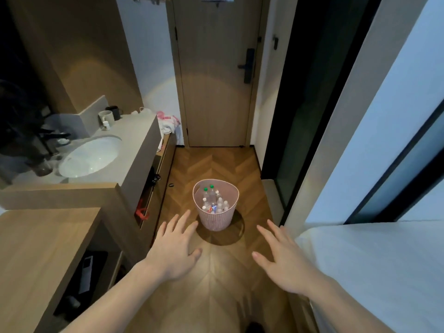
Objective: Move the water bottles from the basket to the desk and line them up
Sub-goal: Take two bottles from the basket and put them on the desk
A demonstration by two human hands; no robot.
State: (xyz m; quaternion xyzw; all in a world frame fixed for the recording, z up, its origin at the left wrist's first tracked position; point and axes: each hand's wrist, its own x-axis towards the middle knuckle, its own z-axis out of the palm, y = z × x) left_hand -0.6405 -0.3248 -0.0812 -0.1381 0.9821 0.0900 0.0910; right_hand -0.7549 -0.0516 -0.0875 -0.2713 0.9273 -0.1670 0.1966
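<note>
On the herringbone wood floor (pixel 216 164), a pink ribbed basket (pixel 216 218) of water bottles (pixel 212 200) stands just beyond the spread, empty fingers of the left hand (pixel 176 248) and right hand (pixel 286 263). Nothing is gripped; the first reach is judged pending, with the desk (pixel 36 255) beside the left fingers.

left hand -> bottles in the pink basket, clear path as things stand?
Probably yes. The left hand is open and empty, short of the basket, whose top is open with the bottles standing uncovered. Only bare floor lies between; it would need to reach further forward.

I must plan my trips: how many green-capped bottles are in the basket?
2: both green-capped bottles stand side by side at the far-left side of the pink basket; others may be hidden.
</note>
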